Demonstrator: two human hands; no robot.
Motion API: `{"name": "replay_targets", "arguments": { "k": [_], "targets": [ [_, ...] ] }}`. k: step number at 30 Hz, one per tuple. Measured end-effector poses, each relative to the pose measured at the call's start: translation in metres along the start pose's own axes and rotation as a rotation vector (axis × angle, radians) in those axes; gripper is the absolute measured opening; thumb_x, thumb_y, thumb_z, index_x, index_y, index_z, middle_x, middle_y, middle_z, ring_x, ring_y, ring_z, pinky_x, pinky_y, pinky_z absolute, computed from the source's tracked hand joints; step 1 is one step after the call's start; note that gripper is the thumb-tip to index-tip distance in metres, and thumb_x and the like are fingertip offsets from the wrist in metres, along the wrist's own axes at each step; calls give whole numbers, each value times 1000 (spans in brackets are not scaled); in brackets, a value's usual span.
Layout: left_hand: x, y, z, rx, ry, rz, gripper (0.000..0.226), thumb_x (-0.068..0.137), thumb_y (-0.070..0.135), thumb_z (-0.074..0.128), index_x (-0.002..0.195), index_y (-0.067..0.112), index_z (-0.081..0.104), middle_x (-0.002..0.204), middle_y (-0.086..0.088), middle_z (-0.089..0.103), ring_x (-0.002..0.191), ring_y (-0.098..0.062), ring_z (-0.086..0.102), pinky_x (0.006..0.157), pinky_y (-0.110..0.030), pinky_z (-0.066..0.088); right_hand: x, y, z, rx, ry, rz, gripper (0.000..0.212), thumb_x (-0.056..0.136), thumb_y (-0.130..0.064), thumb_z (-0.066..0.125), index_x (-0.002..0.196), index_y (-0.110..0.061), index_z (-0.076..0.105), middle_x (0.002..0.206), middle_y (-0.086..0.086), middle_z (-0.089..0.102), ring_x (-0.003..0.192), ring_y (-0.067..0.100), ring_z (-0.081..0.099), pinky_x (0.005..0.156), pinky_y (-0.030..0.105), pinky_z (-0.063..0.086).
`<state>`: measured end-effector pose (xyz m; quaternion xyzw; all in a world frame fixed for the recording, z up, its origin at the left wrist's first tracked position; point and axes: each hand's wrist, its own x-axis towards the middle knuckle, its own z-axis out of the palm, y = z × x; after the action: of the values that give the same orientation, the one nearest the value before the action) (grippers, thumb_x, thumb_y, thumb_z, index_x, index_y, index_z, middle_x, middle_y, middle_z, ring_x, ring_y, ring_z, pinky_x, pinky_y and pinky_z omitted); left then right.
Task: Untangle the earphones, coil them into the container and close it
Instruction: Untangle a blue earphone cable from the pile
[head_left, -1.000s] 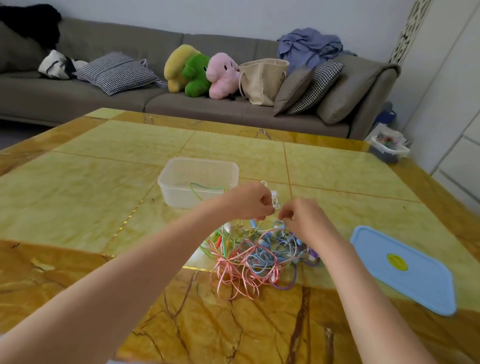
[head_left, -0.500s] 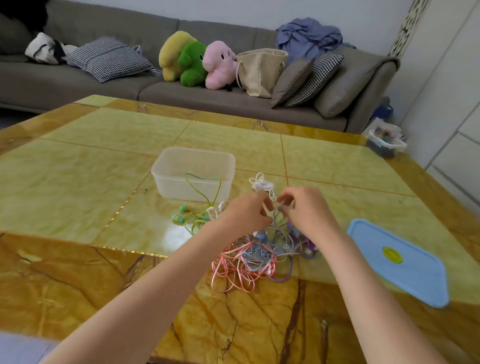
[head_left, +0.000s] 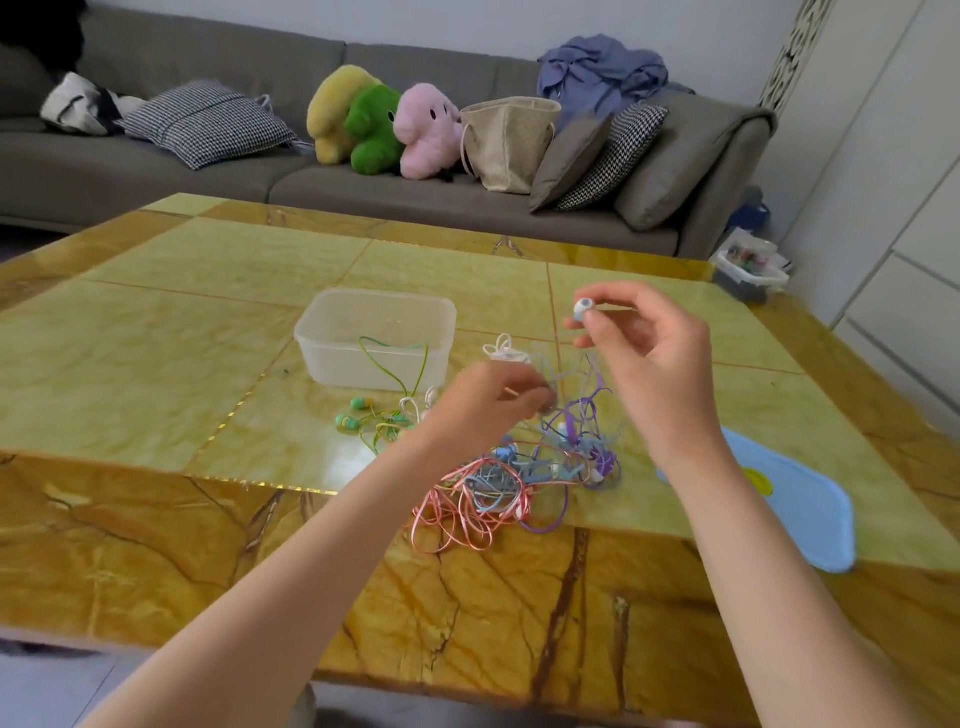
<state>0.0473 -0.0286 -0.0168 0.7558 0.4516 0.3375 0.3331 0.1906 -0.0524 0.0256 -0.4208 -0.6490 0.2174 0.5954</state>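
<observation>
A tangle of pink, blue and purple earphone cables (head_left: 498, 488) lies on the table near its front. My right hand (head_left: 644, 353) is raised above it and pinches a pale blue earbud (head_left: 583, 307) between thumb and fingers, its cable trailing down into the tangle. My left hand (head_left: 488, 400), blurred, grips cables at the top of the tangle. A green earphone (head_left: 363, 415) lies beside the clear plastic container (head_left: 374, 338), its cable looping up against the container's front wall. The blue lid (head_left: 800, 514) lies flat to the right, partly behind my right forearm.
The yellow marble table (head_left: 156, 338) ends close to me. Behind it a grey sofa (head_left: 156, 171) holds cushions, plush toys (head_left: 384, 124) and a woven bag (head_left: 509, 140). A small box of items (head_left: 748, 270) stands by the wall at the right.
My right hand has risen away from the left, lifting the pale blue earbud up and right out of the tangle. The left hand stays low on the cables.
</observation>
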Motion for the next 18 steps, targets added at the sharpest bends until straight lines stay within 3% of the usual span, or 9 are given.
{"name": "replay_targets", "arguments": {
  "k": [3,6,8,10,13,15,18],
  "targets": [
    [0,-4,-8,-239,198,-121,26,93,6,49,73,15,62,70,0,61,64,-10,56,71,-25,50,0,14,-8,-119,51,153,11,88,-3,58,91,-12,64,79,-4,65,67,7,65,61,15,50],
    [-2,4,-23,-619,438,-193,25,95,6,46,77,12,62,72,-1,61,63,-7,58,67,-17,53,-6,35,-15,-352,-4,316,10,88,-5,61,87,-14,64,77,4,67,63,15,64,65,26,55],
    [-2,10,-34,-900,504,-179,25,96,7,44,77,11,60,72,-1,59,62,-6,57,66,-17,51,-8,44,-15,-474,-85,345,9,88,-5,60,91,-11,66,80,5,66,66,21,65,70,34,55],
    [-1,14,-39,-978,497,-200,25,97,10,43,77,14,58,72,2,56,67,-7,54,72,-20,48,-9,50,-15,-575,-189,367,12,87,-6,60,96,-9,66,82,4,64,74,24,66,72,36,54],
    [-2,15,-37,-1123,442,-294,24,96,13,44,75,15,56,67,4,53,67,-9,51,80,-33,50,-13,55,-14,-743,-343,404,14,89,-9,58,100,-9,67,92,7,67,79,21,61,70,27,45],
    [-3,16,-39,-1310,385,-299,24,96,13,43,74,13,53,60,3,51,62,-11,48,78,-37,54,-14,54,-13,-801,-347,387,18,91,-10,55,106,-8,66,103,8,67,87,21,60,73,24,41],
    [-3,20,-46,-1548,320,-247,26,97,14,41,72,11,50,51,3,47,57,-11,43,69,-30,57,-10,39,-7,-664,-316,285,26,89,-11,59,114,-14,63,114,0,63,104,15,56,85,25,40]
  ]
}}
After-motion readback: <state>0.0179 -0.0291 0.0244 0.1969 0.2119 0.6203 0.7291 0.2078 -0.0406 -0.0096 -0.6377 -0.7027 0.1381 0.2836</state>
